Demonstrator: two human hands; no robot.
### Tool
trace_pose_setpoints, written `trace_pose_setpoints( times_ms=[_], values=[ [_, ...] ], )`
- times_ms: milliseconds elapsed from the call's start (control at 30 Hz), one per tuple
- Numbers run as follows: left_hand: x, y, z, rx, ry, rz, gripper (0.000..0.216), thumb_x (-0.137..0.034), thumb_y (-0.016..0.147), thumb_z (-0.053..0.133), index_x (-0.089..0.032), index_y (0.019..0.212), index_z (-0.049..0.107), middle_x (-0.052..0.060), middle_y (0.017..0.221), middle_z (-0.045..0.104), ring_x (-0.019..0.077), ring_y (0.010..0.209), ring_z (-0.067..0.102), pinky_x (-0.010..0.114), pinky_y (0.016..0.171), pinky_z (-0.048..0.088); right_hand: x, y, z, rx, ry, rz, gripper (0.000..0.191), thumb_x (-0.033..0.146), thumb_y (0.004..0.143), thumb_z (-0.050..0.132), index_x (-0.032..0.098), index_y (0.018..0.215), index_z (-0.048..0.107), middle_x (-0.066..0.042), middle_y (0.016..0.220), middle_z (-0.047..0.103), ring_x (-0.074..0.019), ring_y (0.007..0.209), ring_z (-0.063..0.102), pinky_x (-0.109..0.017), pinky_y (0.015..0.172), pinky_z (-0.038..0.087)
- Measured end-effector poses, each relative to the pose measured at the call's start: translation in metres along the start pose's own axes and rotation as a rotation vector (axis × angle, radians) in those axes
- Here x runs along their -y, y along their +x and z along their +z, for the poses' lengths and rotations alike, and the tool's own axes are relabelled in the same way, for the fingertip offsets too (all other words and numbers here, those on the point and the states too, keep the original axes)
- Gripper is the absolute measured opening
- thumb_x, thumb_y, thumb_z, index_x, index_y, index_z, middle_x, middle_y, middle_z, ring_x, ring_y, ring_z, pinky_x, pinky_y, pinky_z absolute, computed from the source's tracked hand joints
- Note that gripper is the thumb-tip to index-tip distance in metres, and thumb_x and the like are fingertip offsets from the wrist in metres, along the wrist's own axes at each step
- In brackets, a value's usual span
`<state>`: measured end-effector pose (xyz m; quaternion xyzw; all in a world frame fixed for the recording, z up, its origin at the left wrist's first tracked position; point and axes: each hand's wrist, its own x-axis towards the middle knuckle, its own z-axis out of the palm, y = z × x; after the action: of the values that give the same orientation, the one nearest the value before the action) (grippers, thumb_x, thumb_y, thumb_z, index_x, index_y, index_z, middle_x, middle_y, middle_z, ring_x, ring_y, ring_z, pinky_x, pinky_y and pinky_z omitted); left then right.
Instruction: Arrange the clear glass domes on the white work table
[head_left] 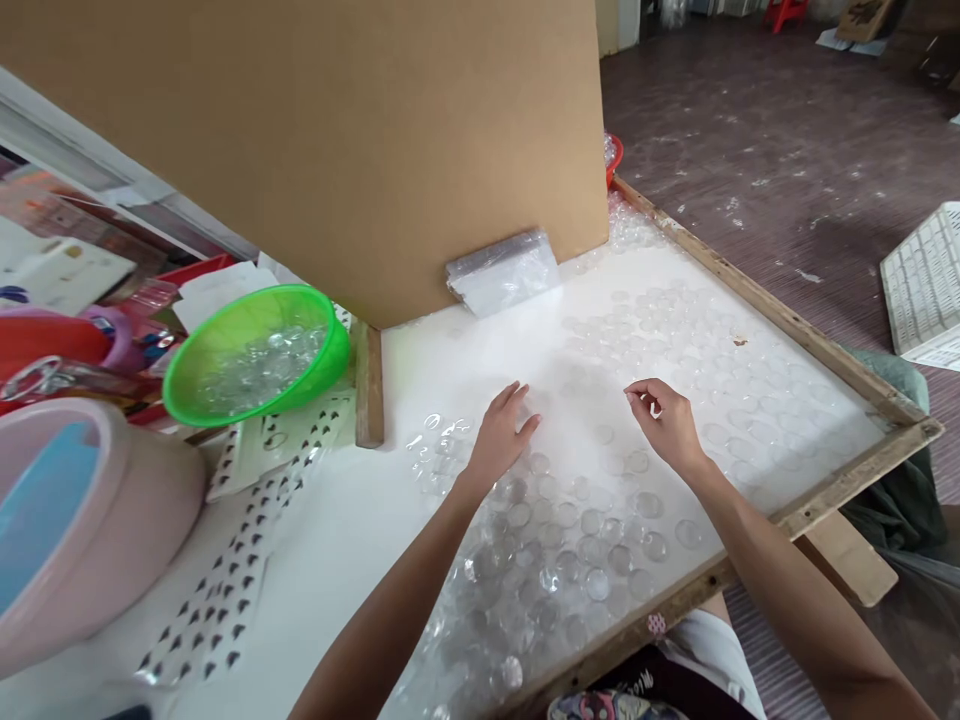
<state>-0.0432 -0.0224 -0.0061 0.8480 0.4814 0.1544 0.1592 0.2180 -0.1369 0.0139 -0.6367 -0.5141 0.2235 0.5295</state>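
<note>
My left hand is low over the white tabletop, its thumb and fingers apart and nothing visible in them. Beneath and beside it lie many clear round discs, spread flat and denser towards my body. To the right, my right hand is closed, thumb against the fingertips in a pinch. Anything between those fingertips is too small or see-through to make out. Under and beyond the right hand more clear discs lie spread in a looser layer. Beyond both hands, a clear plastic packet rests against an upright cardboard sheet.
A wooden rim borders the table on the right and front; a short wooden block stands left. A green bowl holds clear pieces. Nearby are a pink tub and a heart-patterned strip. A white crate stands on the floor.
</note>
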Motion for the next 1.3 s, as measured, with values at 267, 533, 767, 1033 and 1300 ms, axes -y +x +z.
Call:
trace_pose_setpoints(
  times_ms=[267, 533, 767, 1033, 1300],
  values=[
    [-0.037, 0.024, 0.02, 0.038, 0.064, 0.235, 0.037, -0.027, 0.097, 0.052, -0.022, 0.132, 0.057, 0.009, 0.142, 0.058, 0.0259, 0.132, 0.051, 0.046, 0.109, 0.041, -0.01, 0.0, 0.003, 0.0, -0.043, 0.012, 0.02, 0.038, 0.09, 0.053, 0.022, 0.087, 0.065, -0.004, 0.079, 0.065, -0.0158, 0.063, 0.054, -0.027, 0.055, 0.045],
    [-0.037, 0.037, 0.017, 0.071, 0.106, 0.289, 0.031, -0.021, 0.099, 0.041, -0.022, 0.118, 0.066, 0.008, 0.109, 0.073, 0.0268, 0.109, 0.059, 0.044, 0.095, 0.043, -0.007, 0.0, 0.003, 0.025, -0.048, -0.003, 0.022, 0.038, 0.091, 0.051, 0.022, 0.088, 0.065, -0.004, 0.08, 0.066, -0.0154, 0.063, 0.054, -0.027, 0.056, 0.045],
    [-0.028, 0.03, -0.003, 0.2, -0.137, 0.099, 0.036, -0.027, 0.091, 0.049, -0.025, 0.126, 0.058, 0.002, 0.091, 0.072, 0.0212, 0.082, 0.064, 0.037, 0.082, 0.051, -0.002, -0.001, 0.001, 0.044, -0.046, 0.002, 0.022, 0.038, 0.092, 0.05, 0.023, 0.088, 0.065, -0.005, 0.081, 0.066, -0.016, 0.064, 0.054, -0.027, 0.054, 0.045],
    [-0.022, 0.025, 0.002, 0.108, -0.022, 0.066, 0.036, -0.03, 0.09, 0.056, -0.022, 0.125, 0.057, 0.009, 0.109, 0.065, 0.0264, 0.104, 0.063, 0.042, 0.092, 0.052, -0.004, -0.001, 0.001, 0.04, -0.046, -0.002, 0.021, 0.038, 0.092, 0.05, 0.023, 0.088, 0.065, -0.004, 0.08, 0.066, -0.0155, 0.063, 0.053, -0.027, 0.054, 0.044],
    [-0.064, 0.033, 0.061, 0.046, 0.075, 0.082, 0.096, -0.067, 0.093, 0.045, -0.012, 0.159, 0.003, 0.025, 0.166, 0.008, 0.0366, 0.154, 0.005, 0.059, 0.122, 0.014, -0.004, 0.001, -0.001, 0.007, -0.045, 0.017, 0.024, 0.041, 0.091, 0.052, 0.022, 0.088, 0.065, -0.004, 0.079, 0.065, -0.0156, 0.064, 0.053, -0.027, 0.056, 0.045]
  ],
)
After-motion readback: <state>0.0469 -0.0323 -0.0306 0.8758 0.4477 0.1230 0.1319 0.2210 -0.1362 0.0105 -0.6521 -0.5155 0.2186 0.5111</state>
